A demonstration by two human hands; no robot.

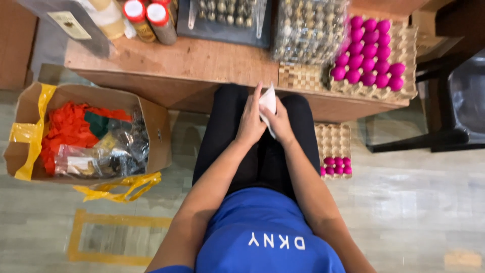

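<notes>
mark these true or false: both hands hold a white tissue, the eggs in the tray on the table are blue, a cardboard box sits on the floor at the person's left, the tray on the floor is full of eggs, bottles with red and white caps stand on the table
1. Both hands hold a white tissue: true. The left hand and right hand meet on the white tissue.
2. Table eggs are blue: false. The eggs are bright pink.
3. Cardboard box on the floor at the left: true. The cardboard box holds orange material and bags.
4. Floor tray is full: false. The floor tray has only a few pink eggs at its near end.
5. Capped bottles on the table: true, the bottles.
</notes>
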